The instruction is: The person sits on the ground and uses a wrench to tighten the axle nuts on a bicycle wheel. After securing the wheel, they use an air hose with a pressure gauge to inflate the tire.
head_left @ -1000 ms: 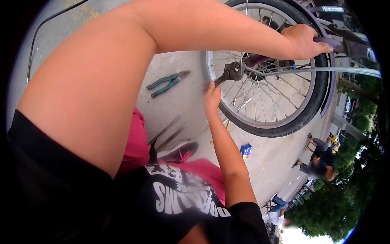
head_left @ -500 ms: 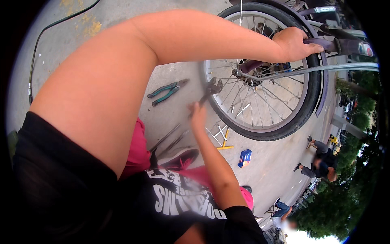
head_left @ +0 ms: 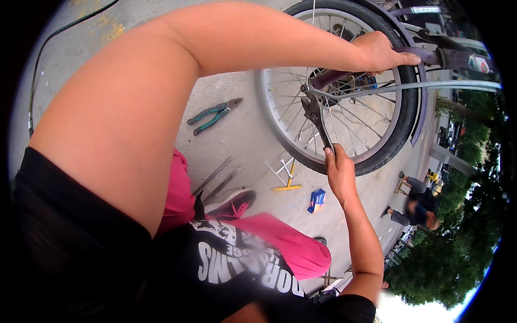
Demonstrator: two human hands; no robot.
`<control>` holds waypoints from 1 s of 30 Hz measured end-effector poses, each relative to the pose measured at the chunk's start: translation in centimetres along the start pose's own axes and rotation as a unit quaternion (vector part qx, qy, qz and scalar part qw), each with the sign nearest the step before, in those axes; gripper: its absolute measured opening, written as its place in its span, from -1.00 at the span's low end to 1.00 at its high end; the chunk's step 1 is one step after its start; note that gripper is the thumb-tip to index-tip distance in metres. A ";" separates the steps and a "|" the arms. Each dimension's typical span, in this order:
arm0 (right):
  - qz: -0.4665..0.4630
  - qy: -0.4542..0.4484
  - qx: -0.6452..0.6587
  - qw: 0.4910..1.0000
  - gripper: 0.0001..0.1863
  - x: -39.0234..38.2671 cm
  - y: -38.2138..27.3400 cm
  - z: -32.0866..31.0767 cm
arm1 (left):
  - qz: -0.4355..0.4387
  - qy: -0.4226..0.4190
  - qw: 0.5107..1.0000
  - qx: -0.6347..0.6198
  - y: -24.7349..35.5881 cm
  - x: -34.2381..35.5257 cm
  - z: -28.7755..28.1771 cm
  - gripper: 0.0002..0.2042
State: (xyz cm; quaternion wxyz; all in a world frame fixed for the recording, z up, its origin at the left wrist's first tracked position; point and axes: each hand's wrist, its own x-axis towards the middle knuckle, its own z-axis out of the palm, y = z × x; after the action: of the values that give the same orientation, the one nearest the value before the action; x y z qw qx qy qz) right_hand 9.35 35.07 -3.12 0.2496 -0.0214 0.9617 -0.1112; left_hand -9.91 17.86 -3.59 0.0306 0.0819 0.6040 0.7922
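Observation:
My left hand (head_left: 379, 51) is closed around a purple bicycle frame tube (head_left: 425, 56) over the wheel. In my right hand (head_left: 340, 168) is a dark adjustable wrench (head_left: 321, 124), gripped by its handle. The wrench's jaws are at the axle end (head_left: 305, 88) of the spoked bicycle wheel (head_left: 377, 166); whether they fit round the nut is too small to tell. A second purple tube (head_left: 329, 79) and a grey metal stay (head_left: 409, 86) meet near that axle.
Teal-handled pliers (head_left: 215, 115) lie on the concrete, left of the wheel. Closer in are long thin metal tools (head_left: 218, 180), a yellow T-shaped tool (head_left: 288, 187) and a blue box (head_left: 316, 200). A black hose (head_left: 51, 40) runs at far left. A person (head_left: 417, 204) sits at right.
My right hand has brought the wrench up and right, from beside the wheel's rim to the axle. My left hand keeps its grip on the frame tube. The view has shifted slightly.

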 end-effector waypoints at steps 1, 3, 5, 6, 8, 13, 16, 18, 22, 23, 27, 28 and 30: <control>0.005 -0.002 0.000 1.000 -0.72 0.1 -0.4 -0.4 | -0.008 -0.005 1.000 0.003 0.1 0.0 0.1 -0.52; 0.010 0.000 0.000 1.000 -0.71 0.2 -1.1 -1.0 | 0.019 0.007 1.000 -0.005 0.0 -0.1 0.3 -0.52; 0.000 -0.003 -0.024 1.000 -0.70 0.5 -1.3 -1.8 | 0.040 0.025 0.999 0.001 -0.2 0.0 0.5 -0.53; 0.010 -0.011 -0.037 0.999 -0.70 0.6 -2.0 -2.1 | 0.047 0.036 0.998 0.013 -0.4 0.2 0.4 -0.53; 0.016 -0.034 -0.054 0.998 -0.71 0.9 -2.5 -2.8 | 0.044 0.043 0.997 0.037 -0.6 0.4 0.5 -0.54; 0.040 -0.068 -0.054 0.995 -0.69 1.4 -3.7 -3.8 | 0.026 0.023 0.997 0.071 -0.6 0.6 0.7 -0.54; 0.024 -0.059 -0.046 0.997 -0.68 1.3 -2.7 -2.8 | 0.062 0.042 0.997 0.012 -0.6 0.3 0.8 -0.54; 0.032 -0.045 -0.045 0.997 -0.67 1.1 -3.3 -2.6 | 0.020 0.025 0.999 0.022 -0.4 0.4 0.2 -0.41; 0.013 0.004 0.027 1.000 -0.69 0.9 -0.5 2.9 | -0.029 0.020 0.999 0.026 0.7 -0.2 -0.4 -0.30; -0.008 0.037 0.061 0.997 -0.70 1.0 0.7 5.4 | -0.028 0.020 0.999 0.025 0.6 0.0 -0.2 -0.29; -0.013 0.162 0.175 0.971 -0.70 2.9 2.9 15.9 | -0.017 0.011 1.000 -0.003 -0.3 0.4 1.4 -0.33; 0.026 0.132 0.241 0.961 -0.70 4.0 1.9 17.5 | -0.007 0.019 1.000 -0.024 -0.1 0.2 1.0 -0.39; 0.053 0.119 0.344 0.930 -0.69 6.6 -0.6 20.0 | 0.011 0.038 0.998 -0.044 0.0 -0.2 0.6 -0.44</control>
State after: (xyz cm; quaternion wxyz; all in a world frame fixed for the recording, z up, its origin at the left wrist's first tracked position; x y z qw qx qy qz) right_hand 13.26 29.74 -23.19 0.1307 0.1305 0.8871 -0.4230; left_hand -9.66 18.39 -3.48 0.0022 0.0571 0.5683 0.8208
